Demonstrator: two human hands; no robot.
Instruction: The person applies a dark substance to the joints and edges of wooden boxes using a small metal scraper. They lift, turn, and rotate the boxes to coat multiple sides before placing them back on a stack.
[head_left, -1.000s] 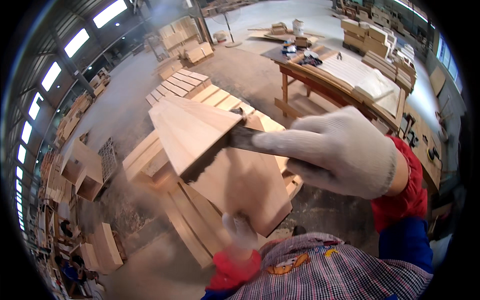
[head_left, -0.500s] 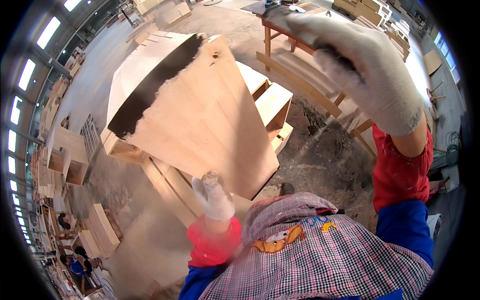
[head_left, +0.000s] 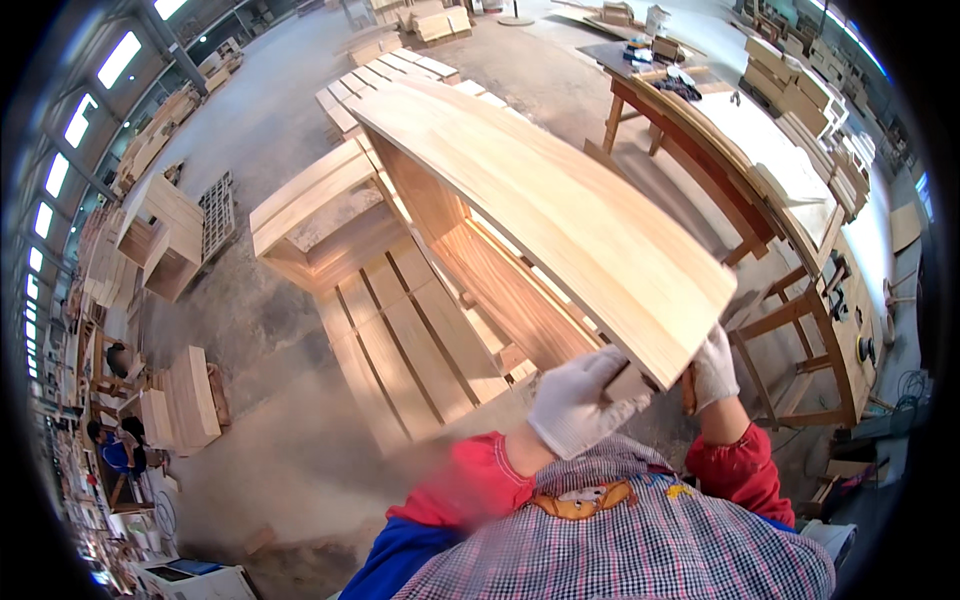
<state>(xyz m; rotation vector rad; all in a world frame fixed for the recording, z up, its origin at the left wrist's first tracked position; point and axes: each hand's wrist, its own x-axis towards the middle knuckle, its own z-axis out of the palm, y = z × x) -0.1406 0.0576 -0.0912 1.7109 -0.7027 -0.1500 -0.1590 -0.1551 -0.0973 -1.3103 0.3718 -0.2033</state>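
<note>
A pale wooden box (head_left: 560, 200) with an open side lies tilted in front of me, its long smooth panel upward and its near end close to my apron. My left hand (head_left: 585, 405), in a white knit glove, is closed around a small brownish flat piece (head_left: 628, 384) just under the panel's near corner. My right hand (head_left: 716, 370), gloved too, has curled fingers against the right side of that near end, partly hidden by the panel. A reddish-brown bit (head_left: 688, 390) shows beside its fingers; its kind is unclear.
Another open wooden box (head_left: 330, 215) stands left on a slatted pallet (head_left: 400, 340). To the right is a wooden workbench (head_left: 690, 140) with cloths and tools on it. Farther left stand more wooden boxes (head_left: 160, 235) by a grey grid pallet (head_left: 217, 215). People work at the far left.
My raised right hand has come down to the box's near end. My left hand has shifted right along with it. The box has been turned, its long panel now facing up.
</note>
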